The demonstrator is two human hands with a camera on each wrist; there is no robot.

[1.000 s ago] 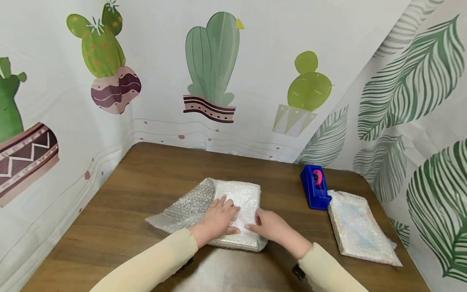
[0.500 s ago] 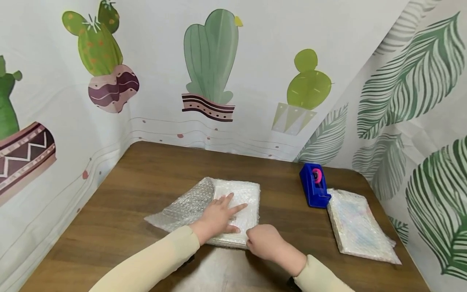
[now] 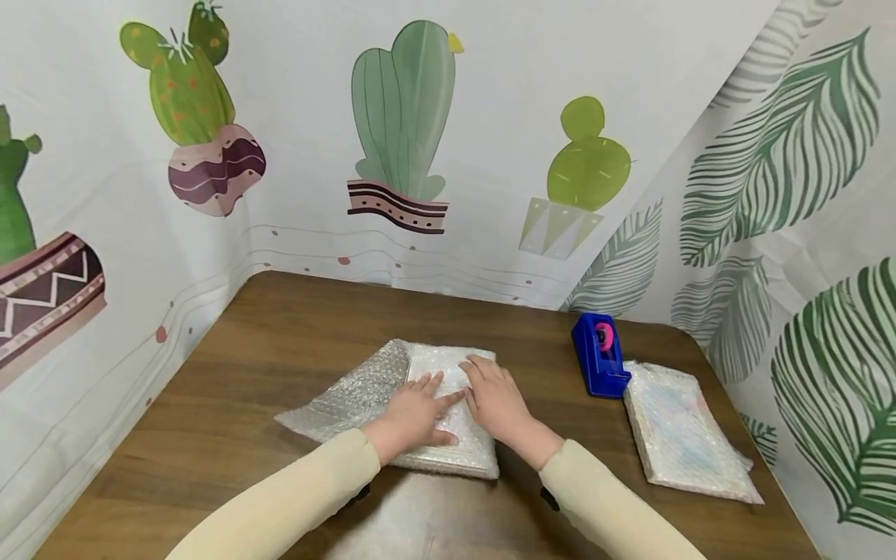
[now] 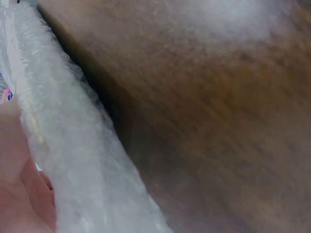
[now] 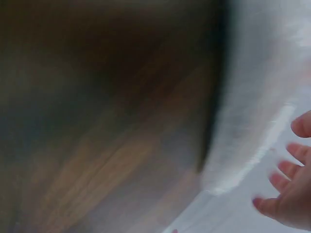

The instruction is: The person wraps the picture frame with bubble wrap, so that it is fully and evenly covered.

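Note:
A flat rectangular package in bubble wrap (image 3: 448, 464) lies on the table in front of me. A loose flap of the bubble wrap (image 3: 350, 400) spreads out from its left side. My left hand (image 3: 413, 414) rests on top of the package with its fingers spread. On the right part of the package my right hand (image 3: 495, 395) lies with its fingers extended towards the far edge. The left wrist view shows the wrapped side of the package (image 4: 82, 141) close up. In the blurred right wrist view, the fingers of my right hand (image 5: 289, 179) appear beside the wrapped edge.
A blue tape dispenser (image 3: 595, 365) with a pink core stands to the right. Beside it, near the right table edge, lies a second bubble-wrapped package (image 3: 689, 435). The brown wooden table (image 3: 231, 373) meets a cactus-print cloth (image 3: 301, 155) behind and at the sides.
My right hand has gone from the package's right edge to its near right corner, then up onto its top, its fingers straightening. My left hand stays in place, its fingers shifting slightly.

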